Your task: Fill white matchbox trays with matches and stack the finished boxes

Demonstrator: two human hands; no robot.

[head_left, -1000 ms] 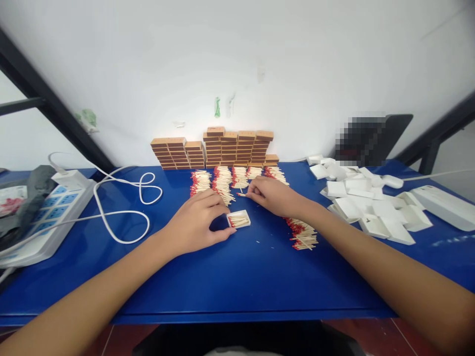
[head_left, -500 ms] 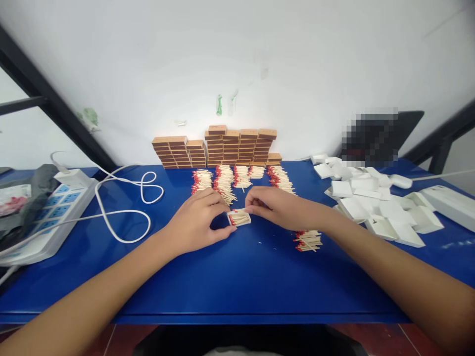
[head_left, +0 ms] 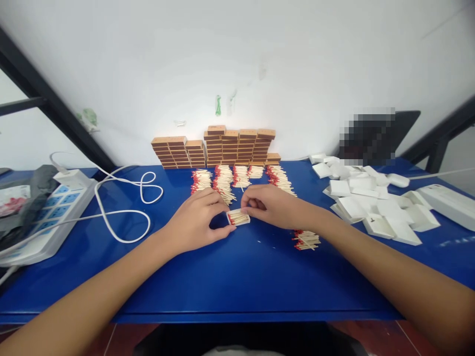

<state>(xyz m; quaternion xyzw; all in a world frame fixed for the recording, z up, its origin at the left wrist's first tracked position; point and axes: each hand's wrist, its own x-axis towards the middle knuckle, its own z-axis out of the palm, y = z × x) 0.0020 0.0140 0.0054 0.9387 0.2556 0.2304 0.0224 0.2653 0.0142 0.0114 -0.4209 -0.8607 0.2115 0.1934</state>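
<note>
A small white matchbox tray [head_left: 243,223] rests on the blue table, partly filled with matches [head_left: 236,217], red heads toward the left. My left hand [head_left: 198,217] grips the tray's left end between thumb and fingers. My right hand [head_left: 267,203] is closed in a pinch over the tray's right end, its fingertips on the plain ends of the matches; exactly how many it holds is hidden. Just beyond the hands lie heaps of loose matches [head_left: 223,185]. Another small match pile [head_left: 307,240] sits beside my right forearm.
Stacked brown matchboxes [head_left: 237,148] stand against the wall. To the right, white empty trays [head_left: 374,198] lie jumbled near a white box [head_left: 451,203] and a dark, blurred-out object [head_left: 401,133]. A power strip [head_left: 61,212] and a looping white cable [head_left: 107,232] occupy the left.
My right hand has shifted slightly left, its fingertips now over the matches in the tray. The matches there lie more evenly. My left hand stays on the tray.
</note>
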